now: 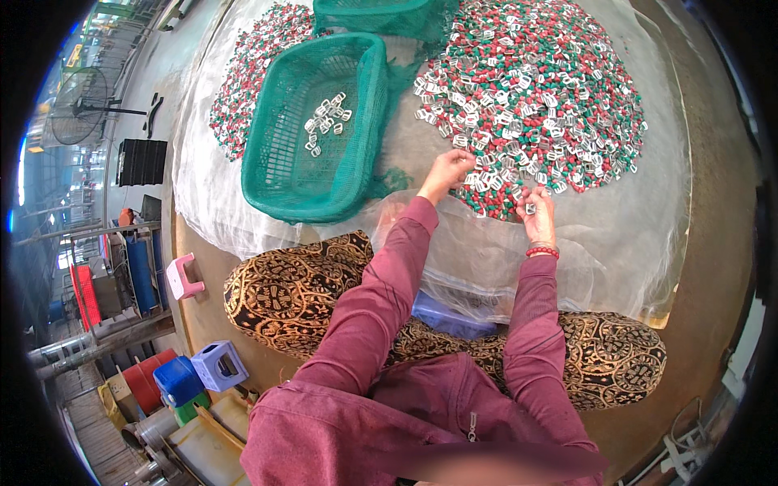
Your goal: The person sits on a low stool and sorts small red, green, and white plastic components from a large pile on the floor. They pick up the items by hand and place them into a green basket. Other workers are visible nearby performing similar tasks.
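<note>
A large heap of small red, green and clear plastic pieces (543,89) lies on a translucent sheet (640,243) in front of me. My left hand (446,172) reaches into the heap's near edge, its fingers curled over the pieces. At the same edge my right hand (537,212) pinches a small clear piece. Left of the heap stands a green mesh basket (284,170) with several clear pieces (326,121) inside it.
A second heap of mixed pieces (255,69) lies beyond the basket on the left. Another green basket (377,14) sits at the top. A pink stool (183,275), blue and purple crates (198,374) and a floor fan (81,105) stand at the left.
</note>
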### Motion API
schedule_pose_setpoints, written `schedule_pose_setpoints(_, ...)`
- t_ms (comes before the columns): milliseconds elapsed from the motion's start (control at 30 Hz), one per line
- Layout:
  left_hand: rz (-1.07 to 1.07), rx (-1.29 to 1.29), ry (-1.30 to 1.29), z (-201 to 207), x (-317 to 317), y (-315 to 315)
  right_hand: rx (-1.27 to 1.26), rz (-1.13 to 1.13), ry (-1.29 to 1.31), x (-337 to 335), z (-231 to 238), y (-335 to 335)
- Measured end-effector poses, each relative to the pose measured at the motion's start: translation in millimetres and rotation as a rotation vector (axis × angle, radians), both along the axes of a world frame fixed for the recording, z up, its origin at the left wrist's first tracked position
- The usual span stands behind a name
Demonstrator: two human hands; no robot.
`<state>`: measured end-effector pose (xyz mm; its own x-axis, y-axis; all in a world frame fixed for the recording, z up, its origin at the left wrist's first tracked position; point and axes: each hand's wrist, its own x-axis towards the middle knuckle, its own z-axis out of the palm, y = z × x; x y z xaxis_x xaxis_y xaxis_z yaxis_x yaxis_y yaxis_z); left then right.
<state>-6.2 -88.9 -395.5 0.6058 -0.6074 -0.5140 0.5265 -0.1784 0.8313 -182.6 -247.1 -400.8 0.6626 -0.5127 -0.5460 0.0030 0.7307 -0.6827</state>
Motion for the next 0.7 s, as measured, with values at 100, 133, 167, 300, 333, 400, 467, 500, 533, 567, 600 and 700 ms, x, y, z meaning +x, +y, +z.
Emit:
schedule_pose_setpoints(100,-0.271,0.48,-0.958,-44,-17,0,-0.062,0.056,-0.032,9,13,2)
schedule_pose_setpoints(133,-0.225,0.542,-1.016,-52,-22,0,-0.103,0.143,-0.011,14,9,5)
schedule_pose_setpoints(167,-0.242,0.52,-0.983,-50,-22,-2,-0.144,0.223,0.017,18,6,6)
schedule_pose_setpoints(300,-0.161,0.405,-0.848,-21,-12,-11,-0.845,0.437,0.303,46,-24,14)
schedule_pose_setpoints(333,-0.106,0.342,-0.76,-13,-11,-11,-1.141,0.473,0.352,47,-28,19)
schedule_pose_setpoints(400,0.01,0.173,-0.312,-9,1,8,-1.168,0.729,0.625,60,10,40)
schedule_pose_setpoints(467,0.156,-0.269,0.165,4,7,22,-1.267,0.786,0.657,59,-10,43)
schedule_pose_setpoints(500,0.217,-0.278,0.213,29,0,21,-1.275,0.743,0.657,55,-16,43)
schedule_pose_setpoints(533,0.244,-0.35,0.259,30,-2,23,-1.282,0.699,0.657,51,-22,43)
schedule_pose_setpoints(567,0.276,-0.424,0.3,32,-3,26,-1.292,0.657,0.652,50,-27,43)
schedule_pose_setpoints(600,0.298,-0.504,0.348,34,-4,24,-1.208,0.594,0.572,47,-41,35)
schedule_pose_setpoints(700,0.234,-0.53,0.391,31,-2,25,-0.961,0.318,0.315,45,-48,19)
